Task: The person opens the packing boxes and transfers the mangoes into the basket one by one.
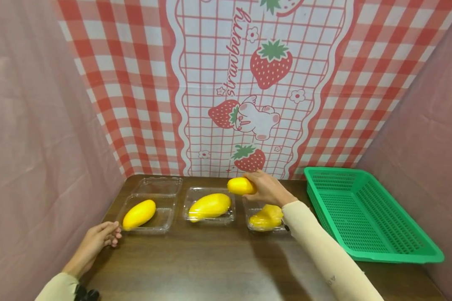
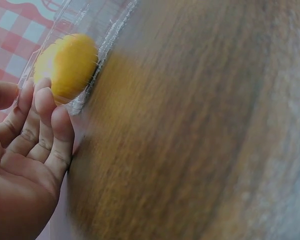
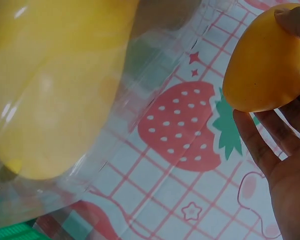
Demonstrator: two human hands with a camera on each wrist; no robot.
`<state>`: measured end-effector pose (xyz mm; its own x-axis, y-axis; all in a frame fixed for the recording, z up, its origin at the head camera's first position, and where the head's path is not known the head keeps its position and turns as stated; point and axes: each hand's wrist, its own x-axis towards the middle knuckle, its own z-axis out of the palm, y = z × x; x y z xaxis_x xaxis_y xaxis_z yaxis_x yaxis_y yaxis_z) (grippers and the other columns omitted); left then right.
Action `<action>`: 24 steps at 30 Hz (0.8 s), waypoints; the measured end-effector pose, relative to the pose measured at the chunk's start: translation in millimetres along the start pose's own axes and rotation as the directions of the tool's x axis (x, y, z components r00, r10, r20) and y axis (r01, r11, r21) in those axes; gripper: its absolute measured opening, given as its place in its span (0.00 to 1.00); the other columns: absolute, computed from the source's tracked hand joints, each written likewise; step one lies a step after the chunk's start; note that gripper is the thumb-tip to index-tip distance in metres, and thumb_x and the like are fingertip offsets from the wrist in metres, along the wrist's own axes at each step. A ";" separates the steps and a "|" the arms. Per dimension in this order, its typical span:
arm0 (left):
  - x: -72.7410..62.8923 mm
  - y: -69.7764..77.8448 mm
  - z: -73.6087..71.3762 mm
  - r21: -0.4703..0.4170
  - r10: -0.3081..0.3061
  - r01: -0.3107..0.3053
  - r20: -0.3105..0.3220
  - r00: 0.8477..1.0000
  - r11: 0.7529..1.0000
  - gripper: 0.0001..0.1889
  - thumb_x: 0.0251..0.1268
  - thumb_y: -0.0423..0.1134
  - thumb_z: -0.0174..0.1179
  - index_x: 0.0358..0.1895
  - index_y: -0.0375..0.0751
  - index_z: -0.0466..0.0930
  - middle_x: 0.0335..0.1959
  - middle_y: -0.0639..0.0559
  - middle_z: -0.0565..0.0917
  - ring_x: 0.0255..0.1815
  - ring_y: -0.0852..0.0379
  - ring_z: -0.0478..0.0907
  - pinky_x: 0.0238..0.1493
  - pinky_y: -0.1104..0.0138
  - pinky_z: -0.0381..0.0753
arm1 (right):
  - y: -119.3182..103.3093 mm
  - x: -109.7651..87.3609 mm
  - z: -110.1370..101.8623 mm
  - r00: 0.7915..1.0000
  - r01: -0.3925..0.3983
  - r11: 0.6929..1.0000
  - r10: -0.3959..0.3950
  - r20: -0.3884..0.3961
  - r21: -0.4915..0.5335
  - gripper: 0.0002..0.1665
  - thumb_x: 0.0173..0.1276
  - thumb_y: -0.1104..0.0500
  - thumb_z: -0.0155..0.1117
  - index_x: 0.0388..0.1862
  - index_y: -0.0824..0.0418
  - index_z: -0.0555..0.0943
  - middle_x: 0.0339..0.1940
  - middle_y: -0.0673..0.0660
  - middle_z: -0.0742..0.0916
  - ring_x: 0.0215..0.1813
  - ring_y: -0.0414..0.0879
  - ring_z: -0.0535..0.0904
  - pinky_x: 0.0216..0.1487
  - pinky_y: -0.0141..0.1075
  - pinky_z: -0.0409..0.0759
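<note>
In the head view, my right hand [image 1: 264, 187] grips a yellow mango [image 1: 241, 186], raised above the back of the table between the middle and right boxes. The right wrist view shows thumb and fingers around this mango [image 3: 265, 60]. My left hand [image 1: 99, 237] is by the front left corner of the left clear plastic box [image 1: 165, 229], its fingers loosely bent and holding nothing. A single mango [image 1: 139, 214] lies in that box. Seen from the left wrist, the fingertips of the left hand [image 2: 32, 150] are right at the box edge, overlapping the mango [image 2: 70, 65].
A middle clear box [image 1: 188, 192] contains a mango [image 1: 211, 206]. Yellow fruit [image 1: 265, 218] fills the right clear box [image 1: 261, 229], partly hidden by the right sleeve. The left box's lid [image 1: 158, 186] is folded back. A green basket [image 1: 376, 221] stands at the right; a checked cloth [image 1: 147, 83] hangs behind.
</note>
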<state>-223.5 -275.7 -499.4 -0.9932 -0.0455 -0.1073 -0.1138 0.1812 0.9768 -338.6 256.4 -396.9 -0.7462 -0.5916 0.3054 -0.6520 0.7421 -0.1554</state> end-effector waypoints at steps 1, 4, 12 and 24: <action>-0.2 -0.1 0.0 0.001 -0.001 0.001 -0.001 1.000 1.000 0.20 0.84 0.45 0.51 0.44 0.25 0.78 0.35 0.47 0.83 0.30 0.58 0.79 0.35 0.66 0.84 | 0.9 -1.4 -1.0 1.000 -0.006 1.000 0.006 0.001 -0.003 0.34 0.56 0.49 0.83 0.60 0.56 0.82 0.50 0.50 0.86 0.48 0.47 0.77 0.49 0.43 0.80; -0.7 0.2 0.6 0.007 0.004 -0.004 -0.002 1.000 1.000 0.22 0.84 0.46 0.50 0.45 0.24 0.78 0.36 0.47 0.83 0.30 0.58 0.79 0.35 0.66 0.84 | 3.6 -5.9 -4.1 1.000 -0.030 0.999 0.030 0.005 -0.012 0.36 0.57 0.48 0.82 0.62 0.57 0.81 0.52 0.53 0.87 0.50 0.48 0.78 0.51 0.45 0.81; 0.4 1.1 -0.3 0.019 0.013 -0.012 -0.004 1.000 1.000 0.24 0.83 0.48 0.51 0.47 0.24 0.77 0.36 0.46 0.83 0.31 0.58 0.79 0.36 0.66 0.84 | 11.0 -13.7 -12.1 0.997 -0.076 0.997 0.076 -0.002 -0.013 0.37 0.58 0.48 0.81 0.64 0.58 0.80 0.49 0.55 0.86 0.46 0.49 0.78 0.46 0.45 0.81; 0.6 -0.8 0.7 -0.008 0.016 -0.016 0.007 1.000 1.000 0.22 0.83 0.47 0.51 0.45 0.25 0.78 0.36 0.47 0.82 0.32 0.58 0.79 0.36 0.66 0.84 | 20.2 -27.9 -19.4 0.991 -0.132 0.991 0.132 0.000 -0.006 0.38 0.58 0.47 0.82 0.65 0.57 0.80 0.53 0.54 0.86 0.49 0.51 0.78 0.50 0.48 0.82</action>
<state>-224.0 -275.1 -500.4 -0.9950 -0.0362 -0.0931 -0.0980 0.1741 0.9798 -328.3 294.0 -390.4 -0.8260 -0.4881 0.2818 -0.5466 0.8158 -0.1891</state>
